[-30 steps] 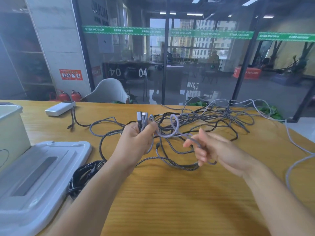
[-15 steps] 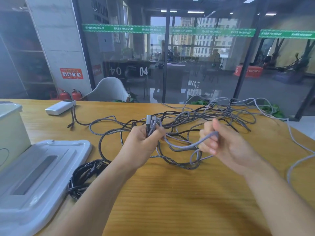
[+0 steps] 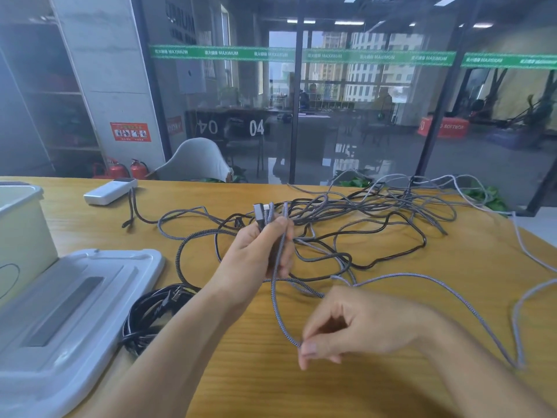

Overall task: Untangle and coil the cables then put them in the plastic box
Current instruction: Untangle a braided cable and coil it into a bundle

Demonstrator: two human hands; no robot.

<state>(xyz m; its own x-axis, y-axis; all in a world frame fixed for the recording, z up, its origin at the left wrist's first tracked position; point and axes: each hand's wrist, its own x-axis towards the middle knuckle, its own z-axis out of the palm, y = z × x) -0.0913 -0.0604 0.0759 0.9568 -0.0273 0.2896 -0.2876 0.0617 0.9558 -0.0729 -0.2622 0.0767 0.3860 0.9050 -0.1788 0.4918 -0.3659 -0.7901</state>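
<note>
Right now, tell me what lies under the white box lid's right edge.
A coiled bundle of black cables lies beside the lid on the table, its left side tucked under the lid's edge. How far the bundle reaches underneath is hidden.

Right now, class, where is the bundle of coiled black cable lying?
In the head view, the coiled black cable lies on the table's left, beside the white lid, under the left forearm.

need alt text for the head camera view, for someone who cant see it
The left hand grips a grey braided cable by its plug ends while the right hand pinches its loop lower down, above a wooden table. More tangled cables lie behind; a coiled black cable and box lid sit left.
</note>
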